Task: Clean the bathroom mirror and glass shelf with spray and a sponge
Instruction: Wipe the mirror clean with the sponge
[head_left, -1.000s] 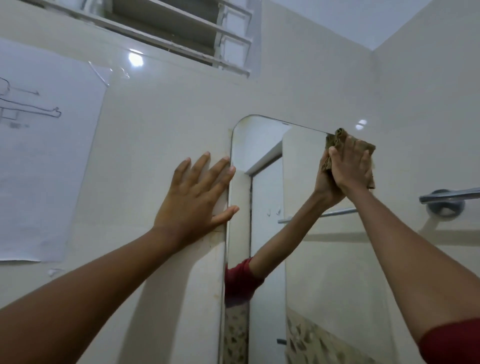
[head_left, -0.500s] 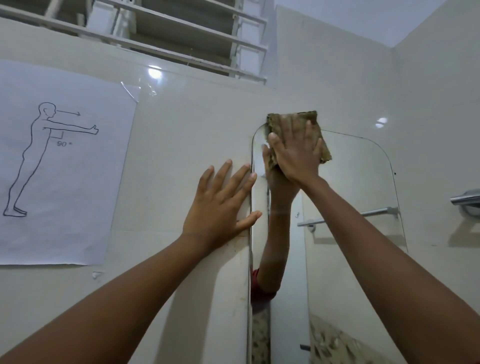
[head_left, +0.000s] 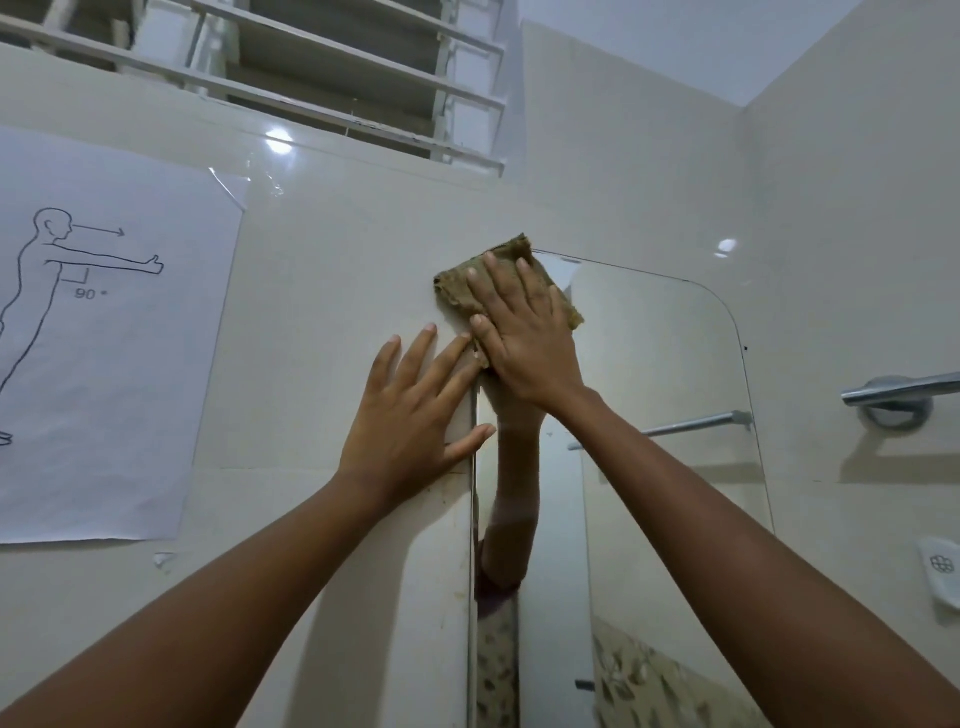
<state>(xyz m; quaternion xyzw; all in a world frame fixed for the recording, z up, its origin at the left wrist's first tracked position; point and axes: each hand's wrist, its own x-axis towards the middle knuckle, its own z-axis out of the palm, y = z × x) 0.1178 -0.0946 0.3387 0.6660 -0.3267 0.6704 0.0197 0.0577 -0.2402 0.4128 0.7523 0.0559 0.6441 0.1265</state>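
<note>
Dim, soft light; tile glare

We see the olive-brown sponge (head_left: 457, 293), flat and frayed, at centre frame, straddling the upper left corner of the mirror (head_left: 670, 364), a frameless, round-cornered pane running down right of centre.

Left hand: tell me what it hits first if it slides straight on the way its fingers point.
Most likely the sponge under the right hand: the left hand lies flat on the wall, fingers aimed up-right, index tip nearly at the sponge's lower edge.
</note>
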